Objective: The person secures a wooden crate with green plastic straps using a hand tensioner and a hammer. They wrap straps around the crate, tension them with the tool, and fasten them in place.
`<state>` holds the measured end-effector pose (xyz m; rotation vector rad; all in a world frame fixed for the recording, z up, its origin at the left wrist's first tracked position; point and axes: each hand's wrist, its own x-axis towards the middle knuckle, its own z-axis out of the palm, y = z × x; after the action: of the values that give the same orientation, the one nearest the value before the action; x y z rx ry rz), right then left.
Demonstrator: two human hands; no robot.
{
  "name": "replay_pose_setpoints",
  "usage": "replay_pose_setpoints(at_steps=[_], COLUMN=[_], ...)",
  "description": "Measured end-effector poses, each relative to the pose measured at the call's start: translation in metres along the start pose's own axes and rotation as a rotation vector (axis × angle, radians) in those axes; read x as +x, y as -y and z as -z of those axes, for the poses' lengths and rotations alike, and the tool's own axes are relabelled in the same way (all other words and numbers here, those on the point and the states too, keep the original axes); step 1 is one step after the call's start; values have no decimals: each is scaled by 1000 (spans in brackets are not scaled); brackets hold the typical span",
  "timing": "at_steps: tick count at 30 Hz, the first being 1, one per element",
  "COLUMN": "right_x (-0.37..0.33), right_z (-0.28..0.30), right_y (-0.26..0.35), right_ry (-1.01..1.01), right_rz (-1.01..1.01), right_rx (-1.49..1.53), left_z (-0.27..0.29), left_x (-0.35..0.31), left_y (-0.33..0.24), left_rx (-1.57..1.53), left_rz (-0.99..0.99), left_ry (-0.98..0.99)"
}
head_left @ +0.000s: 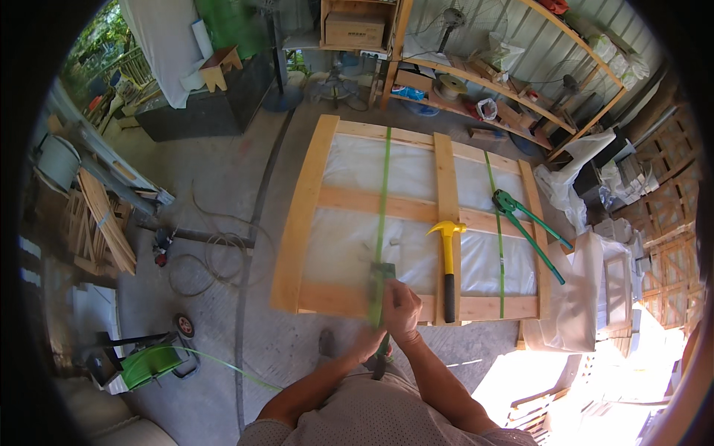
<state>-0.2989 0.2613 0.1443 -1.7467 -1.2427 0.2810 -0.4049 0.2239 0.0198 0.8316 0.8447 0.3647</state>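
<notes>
A slatted wooden crate [297,223] with cloudy plastic under its slats lies before me, two green straps running across it. Over the left strap [384,178], at the crate's near edge, is a green strapping tensioner [383,273], partly smeared by motion. My right hand [402,308] is closed on it. Just below and to the left, my left hand [366,343] is closed too; what lies in its fingers is hidden. On the slats rest a yellow claw hammer [448,253] with a black grip and a long-handled green strapping tool [529,234], the latter across the right strap [497,245].
At lower left stands a wheeled strap dispenser [149,366], its green strap trailing over the floor toward me. A hose [212,256] lies coiled left of the crate. Wooden shelving [483,82] runs along the back wall. Plastic sheeting [569,297] hangs by the crate's right side.
</notes>
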Motion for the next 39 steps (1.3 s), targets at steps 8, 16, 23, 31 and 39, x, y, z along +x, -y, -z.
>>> replay_pose_setpoints(at_steps=[8,16,23,31,39], right_x=[49,183,169,141,107], right_z=[-14,-57,-49,-42,-28], right_y=[5,-38,-32,-36,-18], right_ry=[-15,73,18,-53,-79], right_rz=[-176,-317,-326,-244,-238], right_rx=[-10,-143,-125,-161,-33], left_z=[3,3,3,22,46], left_x=[4,7,3,-3,-2], left_y=[-12,-21,-20,-8,-15], left_rx=[12,-21,-79,-405,122], left_rz=[119,210,225,237,405], left_ry=[46,79,75,126,115])
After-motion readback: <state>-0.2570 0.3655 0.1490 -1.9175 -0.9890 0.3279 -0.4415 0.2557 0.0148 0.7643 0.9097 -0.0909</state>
